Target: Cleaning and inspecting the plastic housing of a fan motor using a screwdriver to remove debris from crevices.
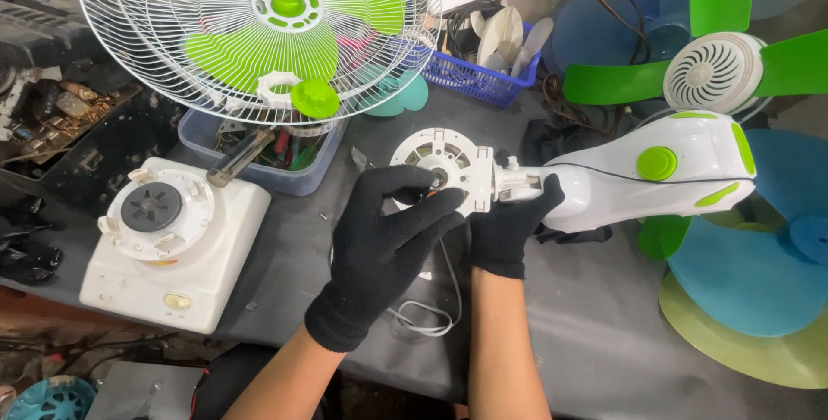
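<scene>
- Dark tabletop point(604, 334) lies under both gloved hands.
- White wire fan guard point(259, 32) with green blades stands well beyond the left fingers.
- White blender base point(172, 247) sits to their left.
- White-and-green fan body point(664, 178) stretches right from the right hand point(509, 226), whose fingers wrap its neck.
- Round motor face point(444, 166) touches the left hand point(388, 239), fingers curled narrow over it.

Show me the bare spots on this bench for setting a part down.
Bare dark table lies right of the right hand, below the white fan body. A narrower strip runs between the blender base and left hand. The back edge is crowded.
</scene>
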